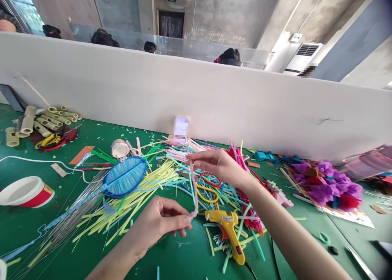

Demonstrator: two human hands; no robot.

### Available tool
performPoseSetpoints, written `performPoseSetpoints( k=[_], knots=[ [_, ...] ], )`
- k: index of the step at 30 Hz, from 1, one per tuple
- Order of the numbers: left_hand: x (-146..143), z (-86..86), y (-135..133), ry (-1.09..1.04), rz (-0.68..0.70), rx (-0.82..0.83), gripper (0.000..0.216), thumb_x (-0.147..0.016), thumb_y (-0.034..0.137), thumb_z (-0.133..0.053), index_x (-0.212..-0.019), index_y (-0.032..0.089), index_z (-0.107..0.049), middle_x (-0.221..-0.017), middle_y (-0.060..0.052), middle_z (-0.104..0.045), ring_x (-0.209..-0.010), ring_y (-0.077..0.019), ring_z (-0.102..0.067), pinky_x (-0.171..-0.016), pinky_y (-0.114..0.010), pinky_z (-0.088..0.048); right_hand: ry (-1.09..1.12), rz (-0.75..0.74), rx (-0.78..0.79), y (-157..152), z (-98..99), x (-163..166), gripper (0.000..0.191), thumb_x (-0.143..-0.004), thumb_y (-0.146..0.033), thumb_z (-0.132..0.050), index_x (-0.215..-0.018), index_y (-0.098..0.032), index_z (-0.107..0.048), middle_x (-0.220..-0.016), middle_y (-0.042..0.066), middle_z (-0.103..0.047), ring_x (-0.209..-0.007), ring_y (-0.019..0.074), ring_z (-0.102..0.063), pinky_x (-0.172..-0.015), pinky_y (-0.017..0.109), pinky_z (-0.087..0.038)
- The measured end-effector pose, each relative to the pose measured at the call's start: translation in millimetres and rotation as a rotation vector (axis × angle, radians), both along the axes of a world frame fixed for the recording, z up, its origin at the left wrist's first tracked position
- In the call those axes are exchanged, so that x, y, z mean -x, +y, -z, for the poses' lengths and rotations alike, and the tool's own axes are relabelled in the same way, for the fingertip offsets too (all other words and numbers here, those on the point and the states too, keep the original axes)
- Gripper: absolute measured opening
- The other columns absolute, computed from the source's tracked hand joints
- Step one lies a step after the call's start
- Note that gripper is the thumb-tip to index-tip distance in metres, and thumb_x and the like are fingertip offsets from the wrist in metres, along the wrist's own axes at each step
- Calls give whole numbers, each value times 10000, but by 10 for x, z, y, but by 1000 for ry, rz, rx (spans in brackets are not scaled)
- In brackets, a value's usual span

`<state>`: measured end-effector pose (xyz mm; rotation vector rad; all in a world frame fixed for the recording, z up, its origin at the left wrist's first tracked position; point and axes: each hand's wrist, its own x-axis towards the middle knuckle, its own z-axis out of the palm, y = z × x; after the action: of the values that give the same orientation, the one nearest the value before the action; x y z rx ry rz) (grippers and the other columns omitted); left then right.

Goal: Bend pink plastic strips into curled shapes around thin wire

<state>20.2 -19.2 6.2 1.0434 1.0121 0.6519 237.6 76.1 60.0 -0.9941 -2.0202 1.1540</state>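
A thin pink pipe cleaner runs nearly upright between my two hands above the green table. My left hand pinches its lower end, and my right hand pinches its upper end. Just below and right of my left hand's fingers lies a yellow glue gun. Under and behind my hands spreads a pile of yellow, green and pink strips. A blue leaf-shaped piece on a long wrapped stem lies to the left of them.
A white and red bowl stands at the left edge. Bamboo tubes and pliers lie at the back left. Purple felt flowers sit at the right. A white partition closes the table's far side; people's heads show beyond it.
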Motion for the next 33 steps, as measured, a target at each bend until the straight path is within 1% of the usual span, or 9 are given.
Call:
performPoseSetpoints(
  k=[2, 5, 7, 9, 12, 17, 23, 28, 33],
  knots=[
    [9, 28, 30, 43, -45, -60, 201, -727, 393, -815, -739, 192, -810, -728, -72, -786, -597, -164, -669, -592, -230, -493, -23, 43, -4, -11, 0, -38, 351, -984, -313, -532, -1300, -214, -649, -1088, 73, -762, -932, 188, -715, -781, 359, -597],
    [19, 62, 76, 184, -104, -186, 222, -781, 419, -770, -789, 200, -805, -687, -52, -761, -611, -193, -687, -586, -244, -509, -165, 338, -278, -160, 10, -38, 432, -973, -307, -538, -1400, -244, -539, -1316, 129, -632, -1087, 238, -652, -858, 434, -575],
    [11, 103, 101, 325, -191, -359, 228, -847, 419, -704, -827, 211, -796, -707, -44, -763, -632, -202, -696, -586, -250, -512, -218, 612, -543, -356, 20, 33, 362, -955, -299, -565, -1309, -228, -587, -1331, 148, -559, -1132, 260, -598, -915, 475, -540],
    [-17, 163, 114, 483, -308, -611, 199, -900, 366, -647, -856, 223, -778, -775, -33, -779, -627, -188, -687, -590, -256, -507, -229, 753, -692, -583, 37, 150, 189, -957, -281, -559, -1098, -208, -661, -1186, 132, -554, -1067, 250, -586, -875, 451, -545],
    [-87, 256, 103, 697, -414, -1026, 155, -952, 249, -592, -936, 218, -742, -829, -21, -782, -625, -165, -683, -590, -254, -487, -383, 686, -749, -825, 102, 348, 128, -941, -265, -597, -939, -236, -722, -1186, 119, -508, -1056, 273, -532, -873, 483, -524],
    [-188, 301, 41, 936, -498, -1499, 111, -954, 121, -593, -964, 148, -700, -815, -57, -780, -682, -196, -721, -655, -293, -489, -515, 639, -683, -716, 344, 593, 284, -978, -304, -544, -1174, -208, -726, -1516, 175, -277, -1398, 441, -252, -1057, 671, -377],
    [-161, 342, 32, 965, -462, -1600, 126, -926, 60, -604, -994, 118, -693, -828, -81, -777, -688, -217, -714, -673, -327, -495, -476, 632, -526, -529, 514, 706, 298, -991, -351, -517, -1128, -234, -754, -1577, 158, -226, -1473, 456, -172, -1102, 694, -319],
    [-125, 364, 51, 1001, -470, -1633, 133, -921, 38, -604, -1000, 98, -693, -841, -97, -780, -701, -226, -715, -686, -338, -501, -549, 772, -468, -540, 565, 774, 526, -952, -441, -566, -1334, -82, -612, -1546, 307, -291, -1441, 529, -235, -1031, 742, -361],
    [-118, 389, 69, 997, -476, -1627, 149, -924, 29, -592, -1005, 99, -695, -849, -98, -786, -713, -227, -725, -689, -337, -510, -542, 786, -482, -531, 634, 809, 324, -970, -391, -544, -1048, -164, -761, -1551, 216, -366, -1469, 528, -174, -1012, 753, -367]
  ],
)
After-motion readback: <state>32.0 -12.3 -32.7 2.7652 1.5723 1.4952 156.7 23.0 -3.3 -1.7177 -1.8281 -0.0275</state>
